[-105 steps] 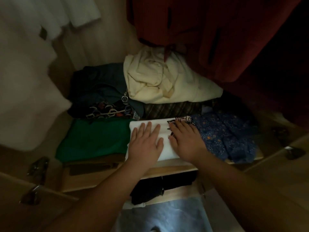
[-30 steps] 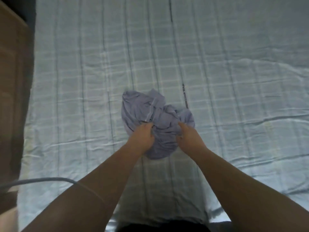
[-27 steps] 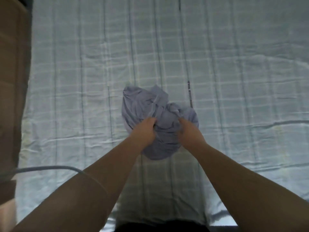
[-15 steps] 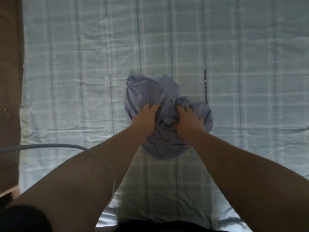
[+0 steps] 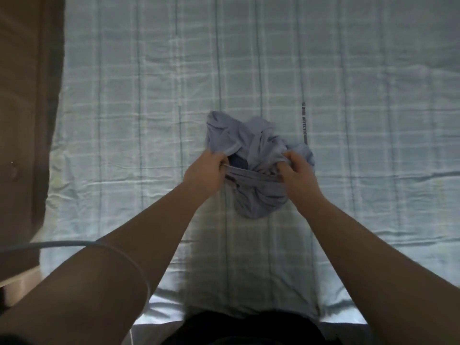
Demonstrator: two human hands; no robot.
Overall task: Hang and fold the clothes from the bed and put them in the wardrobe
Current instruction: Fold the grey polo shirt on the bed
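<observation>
**Now opening out the crumpled garment on the bed**

Just above the centre of the frame, a pale lilac garment [image 5: 257, 195] lies in a bunched heap on the bed [image 5: 373, 125], which is covered by a light checked sheet. Both hands are on it and apart. The left hand [image 5: 206, 168] pinches a hem-like edge at the heap's left side, and the right hand [image 5: 297, 170] grips the cloth at its right. A band of fabric is drawn taut between them. Above that band a dark opening shows, probably a neck or waist hole, though I cannot tell which.

The step in hand looks like finding the garment's edges so it can be spread flat. No fold has been made yet, and the wardrobe is not in view.

The next move probably calls for keeping both grips and drawing the hands further apart. A lift or shake would then let the twisted bulk fall free. The creases at the upper part of the heap suggest layers caught in one another. The thin cloth should slide easily over the sheet.

A wooden panel [image 5: 27, 95] runs down the left edge of the frame. A pale cable [image 5: 62, 243] crosses the lower left and passes over the left forearm, so a wide sweep on that side might snag it.
</observation>
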